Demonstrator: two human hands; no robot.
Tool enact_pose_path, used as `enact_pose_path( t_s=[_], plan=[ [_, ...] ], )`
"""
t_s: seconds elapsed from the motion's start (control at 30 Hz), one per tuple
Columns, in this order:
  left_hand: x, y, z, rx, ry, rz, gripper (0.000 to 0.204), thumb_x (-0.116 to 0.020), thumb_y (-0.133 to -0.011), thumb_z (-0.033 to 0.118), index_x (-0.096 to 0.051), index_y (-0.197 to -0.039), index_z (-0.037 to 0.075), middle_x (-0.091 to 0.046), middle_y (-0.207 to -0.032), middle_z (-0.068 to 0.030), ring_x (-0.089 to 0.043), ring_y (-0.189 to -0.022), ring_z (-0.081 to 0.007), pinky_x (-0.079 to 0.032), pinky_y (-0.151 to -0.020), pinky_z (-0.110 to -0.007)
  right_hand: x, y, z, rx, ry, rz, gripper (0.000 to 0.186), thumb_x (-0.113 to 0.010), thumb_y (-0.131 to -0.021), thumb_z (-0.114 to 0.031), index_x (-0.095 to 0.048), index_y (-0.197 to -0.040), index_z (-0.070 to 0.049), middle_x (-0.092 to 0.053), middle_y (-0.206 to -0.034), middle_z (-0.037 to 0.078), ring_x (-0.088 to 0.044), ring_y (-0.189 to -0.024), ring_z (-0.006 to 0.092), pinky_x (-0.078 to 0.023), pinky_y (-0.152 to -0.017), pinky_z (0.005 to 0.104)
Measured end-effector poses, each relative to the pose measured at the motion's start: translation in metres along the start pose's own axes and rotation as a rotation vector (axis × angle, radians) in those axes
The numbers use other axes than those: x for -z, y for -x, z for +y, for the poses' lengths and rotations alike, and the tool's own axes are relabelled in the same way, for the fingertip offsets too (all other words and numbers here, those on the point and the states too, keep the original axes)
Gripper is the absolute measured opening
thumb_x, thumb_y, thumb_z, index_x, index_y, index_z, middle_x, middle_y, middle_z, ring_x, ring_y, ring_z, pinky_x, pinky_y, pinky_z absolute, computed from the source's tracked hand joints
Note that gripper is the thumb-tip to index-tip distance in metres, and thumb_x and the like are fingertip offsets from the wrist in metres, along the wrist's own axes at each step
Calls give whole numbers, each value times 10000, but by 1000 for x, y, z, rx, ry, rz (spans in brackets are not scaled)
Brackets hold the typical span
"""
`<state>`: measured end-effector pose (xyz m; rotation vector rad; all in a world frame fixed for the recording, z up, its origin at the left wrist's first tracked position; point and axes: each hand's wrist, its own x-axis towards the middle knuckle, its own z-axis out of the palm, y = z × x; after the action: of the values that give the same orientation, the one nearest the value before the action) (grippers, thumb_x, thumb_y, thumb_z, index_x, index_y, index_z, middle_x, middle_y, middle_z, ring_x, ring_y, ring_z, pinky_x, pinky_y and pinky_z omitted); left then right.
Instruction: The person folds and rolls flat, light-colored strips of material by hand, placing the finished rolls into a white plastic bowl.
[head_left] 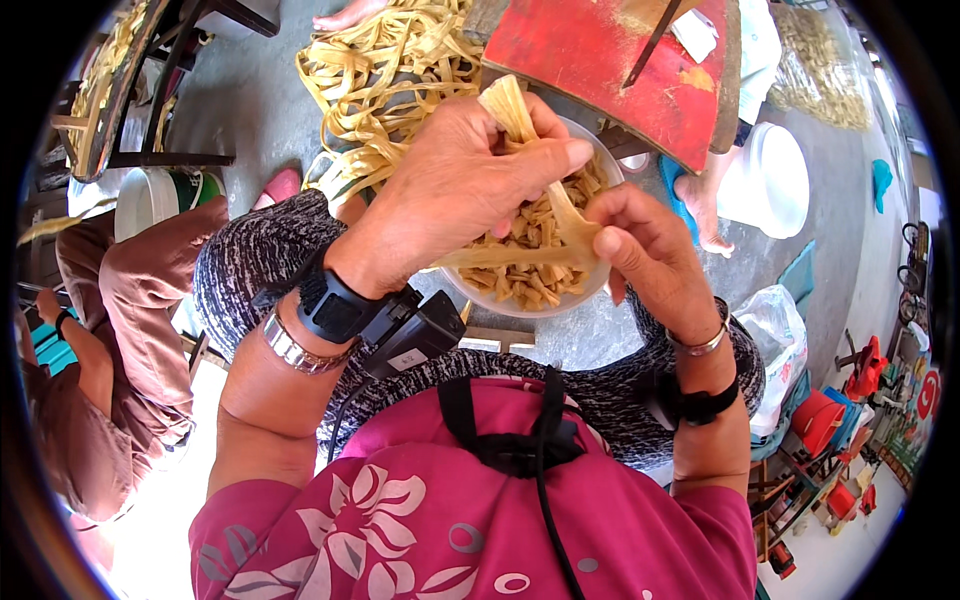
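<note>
Over a round white bowl [520,308], my left hand [440,185] is closed on a flat tan strip of dried plant fibre [568,215], whose blunt, folded-looking end sticks up past the thumb. Below that hand the strip bends sharply near my right hand [650,255], which pinches it at the bend between thumb and fingers. From the bend, a length of it runs back left beneath my left wrist. Short cut pieces [535,288] of similar tan material fill much of the bowl. My palms hide part of the strip and of the bowl.
Long loose strips [385,70] lie heaped on the floor ahead. A red board [610,60] stands close beyond the bowl. To the right are a white bucket [780,180] and a plastic bag [775,325]. Another person in brown trousers [160,270] sits at left.
</note>
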<state>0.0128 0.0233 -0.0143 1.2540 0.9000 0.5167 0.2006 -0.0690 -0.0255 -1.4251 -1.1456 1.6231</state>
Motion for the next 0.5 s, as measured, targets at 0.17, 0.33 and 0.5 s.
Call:
enact_pose_path(
  t_s=[0.17, 0.33, 0.5],
  plan=[
    [-8, -7, 0, -78, 59, -58, 114, -624, -869, 157, -596, -866, 47, -499, -583, 46, -429, -433, -16, -329, -395, -170, -16, -8, -12, 128, -87, -124, 328, -518, -937, -333, -532, -1085, -40, -566, -852, -13, -505, -689, 29, -409, -518, 157],
    [1, -12, 10, -69, 318, -51, 84, -614, -865, 110, -587, -892, 36, -476, -575, 47, -416, -440, -18, -290, -390, -175, -8, -9, -20, 44, -45, -219, 392, -456, -954, -389, -559, -1049, -24, -571, -809, 5, -497, -633, 40, -380, -489, 167],
    [-7, -15, 15, -80, 274, -77, 90, -608, -868, 108, -576, -900, 30, -495, -595, 33, -410, -444, -23, -286, -396, -175, -19, -13, -25, 101, -176, -45, 362, -446, -960, -379, -562, -908, -41, -502, -647, -27, -444, -575, 33, -314, -456, 179]
  ],
)
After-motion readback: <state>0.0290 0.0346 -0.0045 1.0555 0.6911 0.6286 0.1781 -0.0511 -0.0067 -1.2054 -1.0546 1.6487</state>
